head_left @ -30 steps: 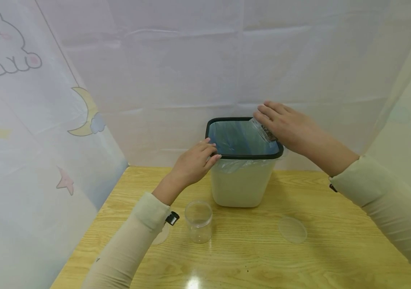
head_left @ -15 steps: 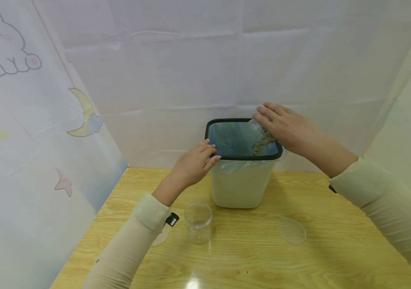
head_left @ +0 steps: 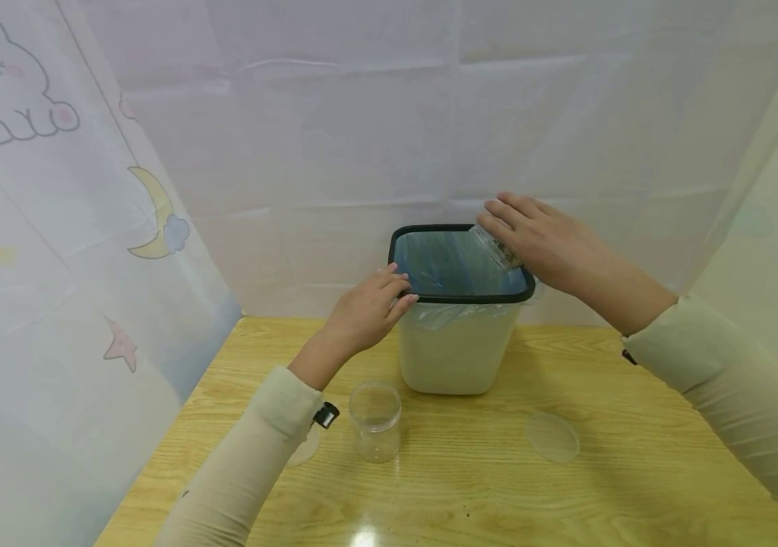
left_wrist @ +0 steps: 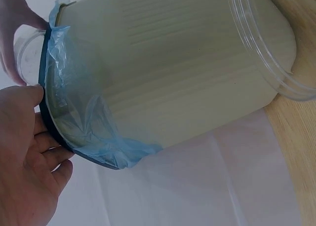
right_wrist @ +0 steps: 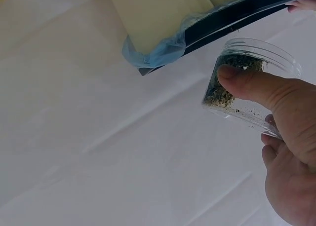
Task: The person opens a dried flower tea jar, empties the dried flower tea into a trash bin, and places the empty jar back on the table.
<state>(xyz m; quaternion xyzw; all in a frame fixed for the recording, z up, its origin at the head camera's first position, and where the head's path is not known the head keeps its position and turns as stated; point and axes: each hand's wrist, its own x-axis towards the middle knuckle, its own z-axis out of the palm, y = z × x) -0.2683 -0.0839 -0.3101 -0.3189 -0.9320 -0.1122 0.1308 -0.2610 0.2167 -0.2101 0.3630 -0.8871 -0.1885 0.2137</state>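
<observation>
My right hand holds a transparent plastic jar over the right side of a pale waste bin, its thumb and fingers round the wall. The jar is tilted, and coarse brown-green dried bits lie inside it. At the bin's front left corner, my left hand grips the black rim; the left wrist view shows the thumb on one side and curled fingers at the other. A bluish plastic liner covers the bin's inside and folds out over the rim.
A second transparent jar, lidless, stands in front of the bin. One round translucent lid lies to the right on the wooden table; another disc is partly behind the left sleeve. A pale curtain hangs behind the bin.
Half a second ago a stream of dried bits fell from the jar into the bin; now no stream shows. Both hands have stayed nearly in place.
</observation>
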